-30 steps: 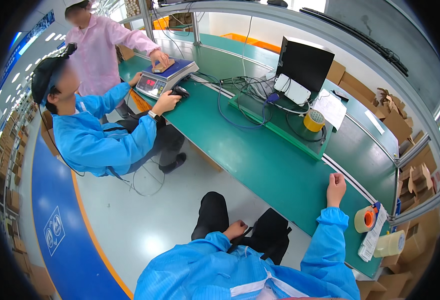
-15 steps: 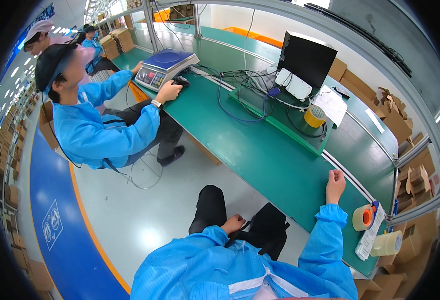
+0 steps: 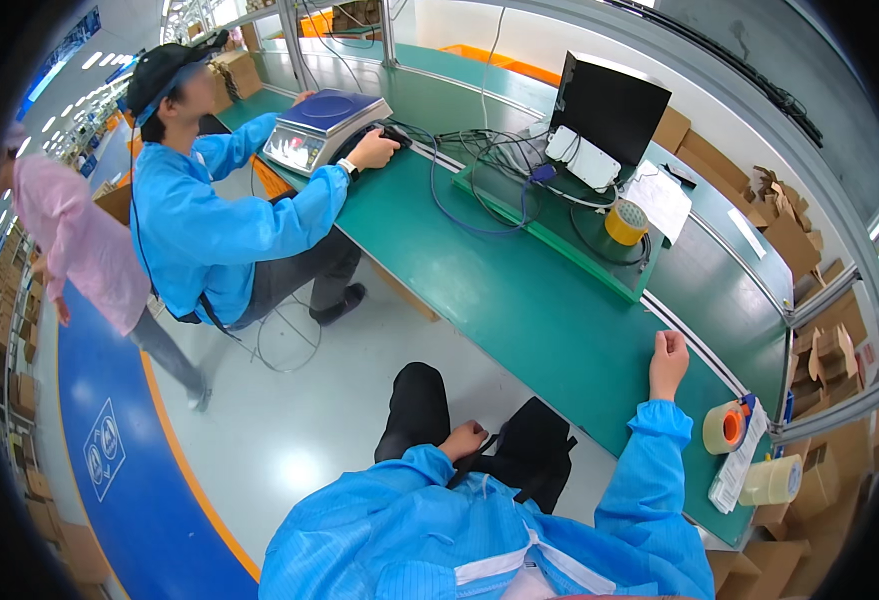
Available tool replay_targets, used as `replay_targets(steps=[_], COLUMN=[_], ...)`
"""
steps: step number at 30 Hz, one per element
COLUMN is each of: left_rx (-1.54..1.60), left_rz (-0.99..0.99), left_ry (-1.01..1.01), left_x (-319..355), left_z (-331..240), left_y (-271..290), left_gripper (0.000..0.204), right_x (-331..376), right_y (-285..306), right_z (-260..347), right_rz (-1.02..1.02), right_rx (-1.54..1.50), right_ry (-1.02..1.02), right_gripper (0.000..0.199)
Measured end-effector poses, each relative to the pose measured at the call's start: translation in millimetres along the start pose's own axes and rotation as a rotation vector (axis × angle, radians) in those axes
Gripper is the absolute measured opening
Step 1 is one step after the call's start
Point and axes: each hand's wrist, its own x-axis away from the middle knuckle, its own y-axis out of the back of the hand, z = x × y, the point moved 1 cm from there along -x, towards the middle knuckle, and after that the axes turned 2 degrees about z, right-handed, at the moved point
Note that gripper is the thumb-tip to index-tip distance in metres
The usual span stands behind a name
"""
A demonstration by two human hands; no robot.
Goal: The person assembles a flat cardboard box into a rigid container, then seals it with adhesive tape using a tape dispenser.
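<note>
Two bare hands are seen; the left hand (image 3: 463, 440) is laid in the lap, its fingers curled beside a black strap (image 3: 472, 462), and whether the strap is gripped cannot be told; the right hand (image 3: 669, 363) is rested on the green counter (image 3: 500, 310), its fingers folded into a loose fist, nothing being visible in them; near it a tape roll with an orange core (image 3: 724, 428) is placed beside white papers (image 3: 738, 468); a yellow tape roll (image 3: 627, 222) is set in a green tray (image 3: 580, 262); a scale (image 3: 328, 112) is stood before a seated person in blue (image 3: 230, 215).
</note>
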Motion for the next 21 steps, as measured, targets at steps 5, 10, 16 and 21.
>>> replay_targets(steps=[5,10,16,21], left_rx=[0.037,0.054,0.105,0.052], left_rz=[0.011,0.014,0.041,0.007], left_ry=[0.021,0.030,0.075,0.013], left_x=[0.0,-0.2,1.4,-3.3], left_z=[1.9,5.8,-3.0,6.1], left_y=[-1.1,-3.6,-3.0,-2.6], left_gripper=[0.042,0.042,0.042,0.040], right_x=[-0.2,-0.4,-0.5,-2.1], right_y=[-0.3,0.7,2.2,-2.5], right_z=[-0.2,1.1,-3.0,0.5], right_rz=[-0.009,0.008,-0.020,-0.001], right_rx=[0.011,0.013,0.019,0.013], right_ry=[-0.003,-0.007,0.003,0.008], right_gripper=[0.016,0.016,0.017,0.016])
